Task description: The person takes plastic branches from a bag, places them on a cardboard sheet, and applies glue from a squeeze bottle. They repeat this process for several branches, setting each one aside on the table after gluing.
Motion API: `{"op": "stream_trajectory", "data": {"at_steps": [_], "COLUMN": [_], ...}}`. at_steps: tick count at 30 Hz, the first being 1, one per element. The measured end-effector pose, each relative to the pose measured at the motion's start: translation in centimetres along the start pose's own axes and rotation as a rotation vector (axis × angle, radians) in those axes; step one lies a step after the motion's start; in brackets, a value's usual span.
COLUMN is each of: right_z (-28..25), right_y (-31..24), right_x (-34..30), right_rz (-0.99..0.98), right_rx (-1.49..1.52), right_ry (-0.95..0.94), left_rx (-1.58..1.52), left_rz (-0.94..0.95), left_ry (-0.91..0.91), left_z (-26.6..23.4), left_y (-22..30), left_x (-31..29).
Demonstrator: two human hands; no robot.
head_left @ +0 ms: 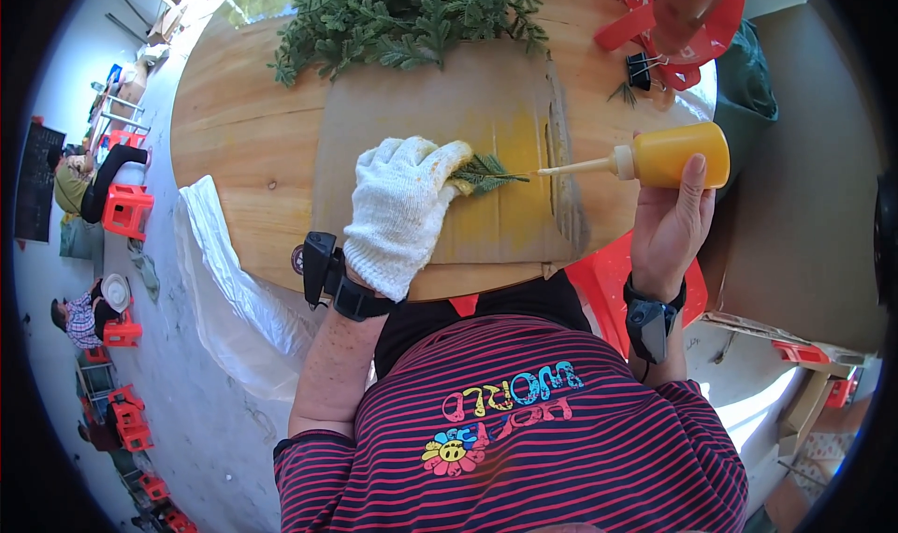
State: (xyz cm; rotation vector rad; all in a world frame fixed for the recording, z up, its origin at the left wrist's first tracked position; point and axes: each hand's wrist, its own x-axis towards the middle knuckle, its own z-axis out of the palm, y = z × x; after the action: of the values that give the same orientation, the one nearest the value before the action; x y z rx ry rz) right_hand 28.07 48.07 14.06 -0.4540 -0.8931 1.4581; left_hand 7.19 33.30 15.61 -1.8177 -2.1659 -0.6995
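My left hand (398, 205), in a white knitted glove with yellow stains on thumb and fingertip, is closed on a small green sprig (485, 172) whose stem points right. Bare, my right hand (669, 224) grips a yellow squeeze bottle (681, 156) lying on its side, its long thin nozzle (580, 166) aimed left. The nozzle's tip is right by the stem's end; whether they touch I cannot tell. Below both hands lies a flat cardboard sheet (374, 112) smeared with yellow. A heap of green fir-like sprigs (412, 18) covers the table beyond it.
The round wooden table (234, 131) carries red ribbon (627, 18), a black binder clip (639, 71) and a jar-like container (686, 14) at the far right. A large cardboard box (795, 177) stands right of the table. White plastic sheeting (234, 290) hangs at the left edge. Several people sit farther left.
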Motion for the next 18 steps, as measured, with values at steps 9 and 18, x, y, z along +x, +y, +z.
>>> {"op": "stream_trajectory", "data": {"at_steps": [9, 18], "right_z": [-1.2, -1.6], "right_y": [-0.5, -1.3], "right_x": [-0.2, -0.2], "right_rz": [0.010, 0.027], "right_rx": [-0.005, -0.014], "right_ry": [0.048, 0.067], "left_rx": [-0.015, 0.027], "left_rz": [0.002, 0.003], "left_ry": [-0.006, 0.011], "left_z": [0.1, -0.1], "left_y": [0.0, -0.1], "left_x": [0.2, 0.3]}}
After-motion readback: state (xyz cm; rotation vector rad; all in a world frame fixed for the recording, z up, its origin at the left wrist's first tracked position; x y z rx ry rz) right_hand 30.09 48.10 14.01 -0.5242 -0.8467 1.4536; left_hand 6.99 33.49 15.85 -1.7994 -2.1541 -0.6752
